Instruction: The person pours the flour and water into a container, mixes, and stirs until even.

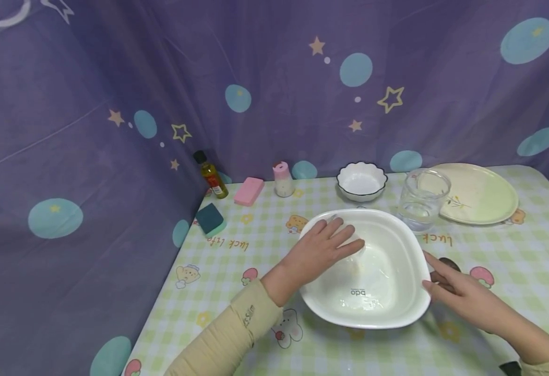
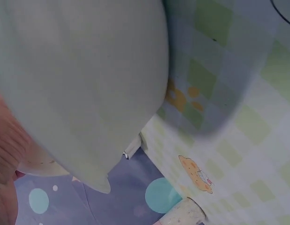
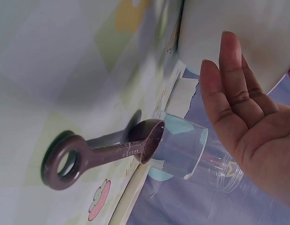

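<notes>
A white basin [image 1: 387,292] with a wet-looking inside stands in front of me, a "bdo" mark on its floor. My left hand [image 1: 321,248] reaches over the basin's left rim, fingers spread above the inside. Only the edge of that hand shows in the left wrist view, beside the basin's outer wall [image 2: 88,84]. At the right rim is my right hand [image 1: 462,290], thumb and forefinger tips touching the edge. The right wrist view shows its other fingers [image 3: 231,70] loosely extended by the outer wall. Behind this hand lies a dark brown scoop [image 3: 114,152].
Along the back stand an oil bottle [image 1: 212,177], a pink block [image 1: 249,191], a pink-topped shaker [image 1: 283,180], a scalloped bowl [image 1: 361,180], a clear jar [image 1: 422,201] and a pale green plate [image 1: 486,193]. A dark green sponge [image 1: 211,219] lies at the left edge.
</notes>
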`<action>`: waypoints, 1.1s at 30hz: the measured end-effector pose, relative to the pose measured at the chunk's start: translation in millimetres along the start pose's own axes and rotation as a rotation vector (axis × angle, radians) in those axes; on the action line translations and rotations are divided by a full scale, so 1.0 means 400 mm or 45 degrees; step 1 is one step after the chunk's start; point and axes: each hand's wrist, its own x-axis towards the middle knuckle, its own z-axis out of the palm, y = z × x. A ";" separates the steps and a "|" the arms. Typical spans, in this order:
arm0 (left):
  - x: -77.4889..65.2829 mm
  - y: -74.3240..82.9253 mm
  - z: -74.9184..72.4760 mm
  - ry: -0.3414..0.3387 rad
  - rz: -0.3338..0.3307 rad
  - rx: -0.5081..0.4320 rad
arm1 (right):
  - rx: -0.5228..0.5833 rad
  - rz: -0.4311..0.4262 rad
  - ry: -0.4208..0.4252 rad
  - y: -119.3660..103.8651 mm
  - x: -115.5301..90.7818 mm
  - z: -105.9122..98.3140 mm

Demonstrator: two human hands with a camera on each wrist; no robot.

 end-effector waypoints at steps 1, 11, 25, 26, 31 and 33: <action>0.000 0.000 0.001 0.001 -0.010 -0.019 | 0.000 0.001 0.000 0.000 0.000 0.000; 0.002 0.003 0.007 0.059 -0.074 -0.121 | 0.019 -0.015 -0.003 0.002 0.000 0.001; 0.003 -0.013 -0.006 0.028 -0.146 -0.295 | 0.000 -0.005 0.006 -0.003 0.000 0.000; 0.002 -0.016 -0.008 0.026 -0.159 -0.314 | -0.002 -0.006 0.008 -0.003 0.000 0.000; -0.003 -0.029 -0.010 0.015 -0.234 -0.444 | -0.009 -0.004 0.009 -0.003 0.000 0.000; -0.005 -0.033 -0.008 0.014 -0.259 -0.487 | -0.007 -0.002 0.010 -0.002 -0.001 0.000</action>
